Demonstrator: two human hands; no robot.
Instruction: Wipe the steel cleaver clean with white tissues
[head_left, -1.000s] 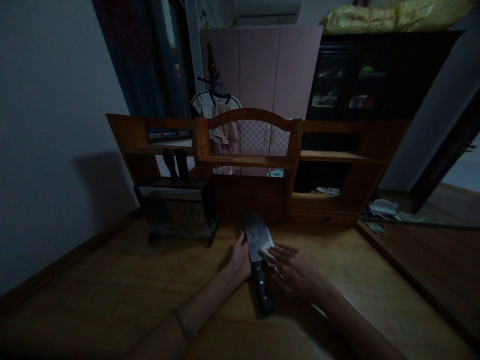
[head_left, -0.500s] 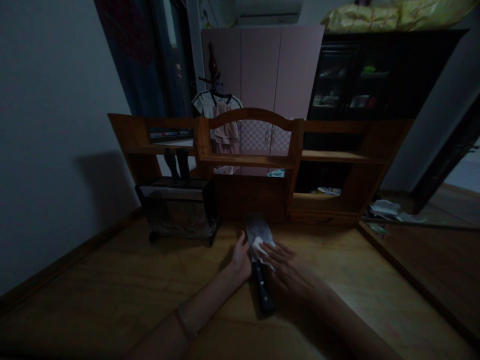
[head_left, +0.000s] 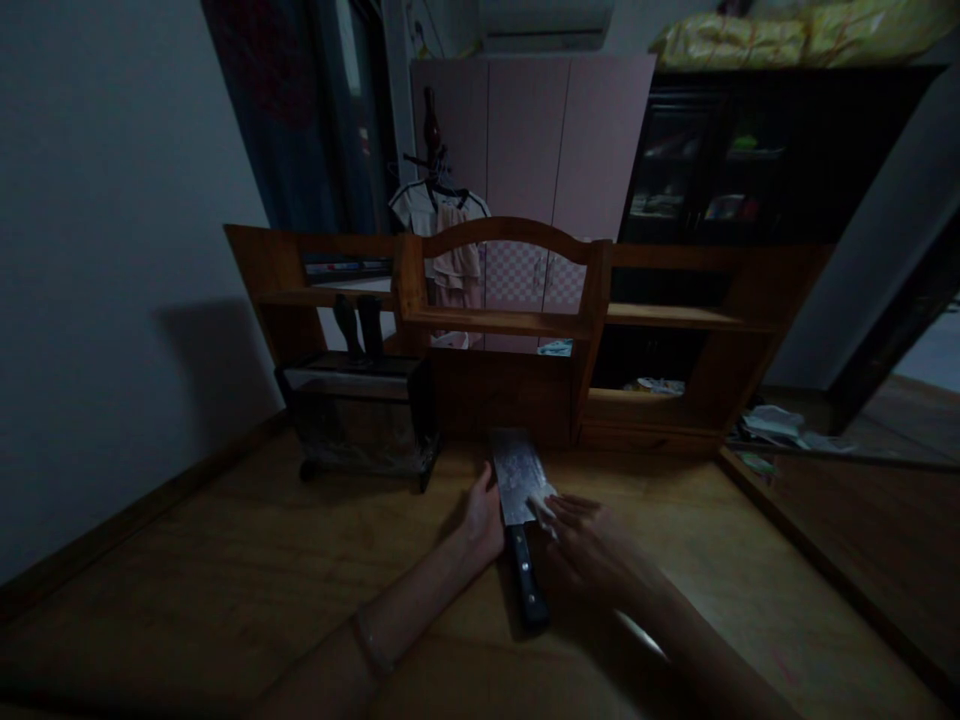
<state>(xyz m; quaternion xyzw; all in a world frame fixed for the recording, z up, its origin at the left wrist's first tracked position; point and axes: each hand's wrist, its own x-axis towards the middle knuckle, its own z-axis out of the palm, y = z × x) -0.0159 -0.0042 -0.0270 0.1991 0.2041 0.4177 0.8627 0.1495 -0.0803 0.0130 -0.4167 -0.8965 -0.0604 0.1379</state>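
A cleaver (head_left: 519, 478) with a broad metal blade and a black riveted handle points away from me over the wooden table (head_left: 360, 570). My left hand (head_left: 482, 515) grips the blade's left side near the handle, thumb up along the edge; its other fingers are hidden beneath. In my right hand (head_left: 589, 540) a white tissue (head_left: 543, 508) is pinched, its end at the blade's right edge just above the handle. The right fingertips are slightly blurred.
A knife block (head_left: 360, 415) holding dark-handled tools stands at the left on the table. Behind it, a wooden shelf unit (head_left: 502, 320) runs across the back edge. A white wall (head_left: 112, 300) borders the table's left side; a raised wooden edge (head_left: 817, 560) lies at the right.
My right hand has slid the tissue from the middle of the blade to its right edge, uncovering more metal. My left hand and the cleaver stay in place.
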